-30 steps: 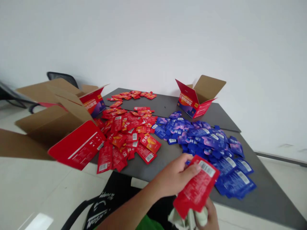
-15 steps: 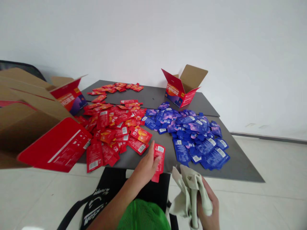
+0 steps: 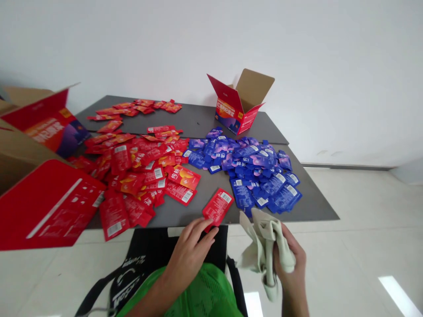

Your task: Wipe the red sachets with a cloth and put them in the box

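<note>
My left hand (image 3: 193,248) hovers at the table's near edge, fingers spread and empty, its fingertips just short of a single red sachet (image 3: 218,207) lying flat on the grey table (image 3: 205,121). My right hand (image 3: 288,259) is closed around a crumpled pale green cloth (image 3: 264,246), held off the table's front edge. A heap of red sachets (image 3: 142,165) covers the table's left half. A heap of blue sachets (image 3: 251,167) lies to the right of it.
A small open red carton (image 3: 239,105) stands at the table's far side. A large open red-and-brown carton (image 3: 39,176) fills the left foreground. More red sachets (image 3: 132,108) lie at the far left. A black bag (image 3: 145,268) and green mesh (image 3: 198,295) sit below me.
My left hand carried a red sachet from my lap to the table's front edge, laid it down and let go. The camera view tilted down and shifted.
</note>
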Available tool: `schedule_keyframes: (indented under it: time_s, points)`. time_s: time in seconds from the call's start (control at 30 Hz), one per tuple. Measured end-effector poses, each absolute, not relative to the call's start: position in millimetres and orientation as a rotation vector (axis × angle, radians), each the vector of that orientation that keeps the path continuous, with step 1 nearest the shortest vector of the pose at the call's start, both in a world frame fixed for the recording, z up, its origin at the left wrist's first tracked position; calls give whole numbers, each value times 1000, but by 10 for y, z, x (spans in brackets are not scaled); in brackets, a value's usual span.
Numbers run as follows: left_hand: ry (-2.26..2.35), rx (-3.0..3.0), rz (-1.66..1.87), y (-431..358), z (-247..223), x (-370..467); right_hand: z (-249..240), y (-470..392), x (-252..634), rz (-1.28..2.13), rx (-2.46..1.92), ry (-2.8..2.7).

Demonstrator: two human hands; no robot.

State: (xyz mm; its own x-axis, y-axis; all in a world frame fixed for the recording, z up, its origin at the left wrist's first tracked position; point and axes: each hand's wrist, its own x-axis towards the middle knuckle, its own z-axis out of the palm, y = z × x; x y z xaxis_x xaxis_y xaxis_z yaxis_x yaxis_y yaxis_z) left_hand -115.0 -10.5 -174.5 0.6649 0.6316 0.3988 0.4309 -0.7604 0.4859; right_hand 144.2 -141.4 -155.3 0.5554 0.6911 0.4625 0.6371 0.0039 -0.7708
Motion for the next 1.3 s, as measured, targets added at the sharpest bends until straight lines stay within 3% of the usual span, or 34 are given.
schedule_keyframes:
  time_s: [0.23, 0.43, 0.77, 1.0, 1.3]
  points:
    - [716, 2596, 860, -64, -1919, -1235, -962, -720, 1053, 27, -1507, -1472]
    - [771, 2563, 982, -30, -1850, -1156, -1218, -257, 833, 424, -1699, -1866]
    - [753, 2465, 1044, 11, -1819, -1148, -864, -126, 1025, 161, -1908, -1776]
    - [762, 2499, 1035, 39, -1813, -1153, -1107, -327, 661, 415, -1816, -1928]
    - [719, 2390, 1072, 75, -1813, -1147, -897, -225, 852, 189, -1923, -1765]
